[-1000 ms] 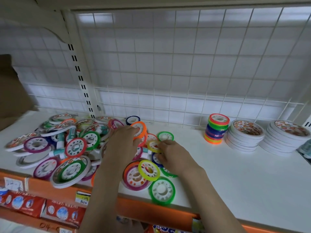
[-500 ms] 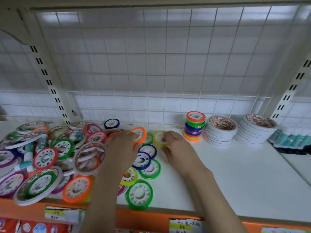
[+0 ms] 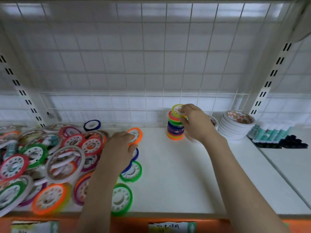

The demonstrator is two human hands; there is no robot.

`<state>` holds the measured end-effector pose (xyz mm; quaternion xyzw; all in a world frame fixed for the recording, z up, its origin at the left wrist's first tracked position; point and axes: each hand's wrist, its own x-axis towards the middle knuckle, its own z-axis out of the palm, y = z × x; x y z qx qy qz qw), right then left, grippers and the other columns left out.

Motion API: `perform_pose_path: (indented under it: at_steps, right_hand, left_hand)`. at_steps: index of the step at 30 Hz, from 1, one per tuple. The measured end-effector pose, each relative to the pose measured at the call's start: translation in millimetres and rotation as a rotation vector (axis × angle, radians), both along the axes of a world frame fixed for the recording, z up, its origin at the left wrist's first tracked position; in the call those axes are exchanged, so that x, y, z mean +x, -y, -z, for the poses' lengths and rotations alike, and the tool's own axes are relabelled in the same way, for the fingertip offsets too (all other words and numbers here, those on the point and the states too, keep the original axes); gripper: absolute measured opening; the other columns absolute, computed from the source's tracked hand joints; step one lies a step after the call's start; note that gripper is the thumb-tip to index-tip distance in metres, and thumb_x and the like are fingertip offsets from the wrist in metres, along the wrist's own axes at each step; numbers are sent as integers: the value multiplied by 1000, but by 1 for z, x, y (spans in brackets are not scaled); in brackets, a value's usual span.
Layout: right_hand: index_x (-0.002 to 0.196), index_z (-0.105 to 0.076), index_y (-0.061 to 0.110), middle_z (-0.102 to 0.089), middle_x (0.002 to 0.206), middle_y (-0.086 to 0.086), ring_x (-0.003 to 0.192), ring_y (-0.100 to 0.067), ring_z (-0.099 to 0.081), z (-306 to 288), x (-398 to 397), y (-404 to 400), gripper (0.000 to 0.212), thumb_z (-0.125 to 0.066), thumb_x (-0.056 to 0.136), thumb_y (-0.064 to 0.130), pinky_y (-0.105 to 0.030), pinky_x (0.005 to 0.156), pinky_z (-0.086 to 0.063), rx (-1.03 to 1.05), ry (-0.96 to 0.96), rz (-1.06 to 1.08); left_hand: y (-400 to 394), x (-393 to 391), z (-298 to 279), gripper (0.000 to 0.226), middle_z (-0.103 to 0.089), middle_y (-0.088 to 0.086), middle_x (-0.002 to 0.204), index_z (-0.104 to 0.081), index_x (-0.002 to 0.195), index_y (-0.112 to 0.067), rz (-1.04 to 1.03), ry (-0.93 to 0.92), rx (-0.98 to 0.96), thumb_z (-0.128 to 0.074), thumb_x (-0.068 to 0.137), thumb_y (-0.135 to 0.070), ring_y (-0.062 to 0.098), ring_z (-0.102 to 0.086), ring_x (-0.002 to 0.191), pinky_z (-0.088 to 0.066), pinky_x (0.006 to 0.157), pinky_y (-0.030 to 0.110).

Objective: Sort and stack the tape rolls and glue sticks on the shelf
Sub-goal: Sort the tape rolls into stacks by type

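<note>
Head view: I log the yellow tape roll (image 3: 176, 110) tilted, its flat face turned toward me and left, at the top of the coloured stack (image 3: 175, 127) near the back of the shelf (image 3: 176, 174). My right hand (image 3: 197, 122) has a closed grip on it, fingers curled round its rim and covering its right edge. My left hand (image 3: 120, 148), palm down, pinches an orange tape roll (image 3: 137, 134) standing on edge beside the loose pile (image 3: 50, 162). The white roll stacks (image 3: 237, 123) are partly hidden behind my right hand; the glue sticks (image 3: 269, 132) are blurred.
</note>
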<state>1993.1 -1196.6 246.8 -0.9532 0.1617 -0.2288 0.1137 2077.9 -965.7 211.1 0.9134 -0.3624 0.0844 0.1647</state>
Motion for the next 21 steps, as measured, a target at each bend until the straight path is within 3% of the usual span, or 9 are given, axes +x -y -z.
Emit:
perform_pose_path:
  at_steps: [3, 9, 13, 17, 21]
  right_hand:
    - [122, -53, 2, -52, 125, -11, 114, -26, -48, -3, 10, 8, 29, -49, 94, 10, -27, 90, -37, 0, -32, -4]
    - [113, -57, 3, -56, 112, -12, 99, -28, -55, -6, 16, 8, 32, -42, 99, 28, -37, 84, -45, 1, -167, -4]
    - [119, -57, 7, -56, 117, -10, 104, -27, -53, -8, 9, 5, 32, -43, 98, 26, -37, 87, -45, 10, -180, -43]
    - [125, -54, 8, -53, 125, -8, 115, -26, -48, -2, -2, 2, 34, -50, 94, 20, -36, 91, -44, 40, -89, -62]
    - [118, -57, 1, -56, 120, -13, 113, -31, -50, 18, -31, -5, 32, -54, 89, 13, -31, 94, -40, 27, 51, -54]
  left_hand:
    - [-4, 1, 0, 35, -58, 5, 123, -56, 125, -10, -35, -11, -13, -50, 95, -27, 23, -50, 112, -37, 93, 31]
    - [-7, 1, 1, 34, -58, 3, 118, -56, 123, -12, -71, 14, 11, -49, 95, -30, 21, -51, 108, -39, 88, 29]
    - [2, 0, -1, 36, -56, 3, 125, -54, 127, -12, -58, 0, -12, -49, 95, -29, 22, -49, 113, -37, 93, 31]
    - [20, -4, -5, 38, -53, 6, 131, -53, 129, -12, -11, -3, -25, -50, 94, -28, 25, -45, 120, -34, 99, 32]
    - [44, -5, -8, 35, -58, 12, 125, -59, 123, -7, 59, 15, -60, -57, 91, -23, 31, -50, 115, -36, 96, 36]
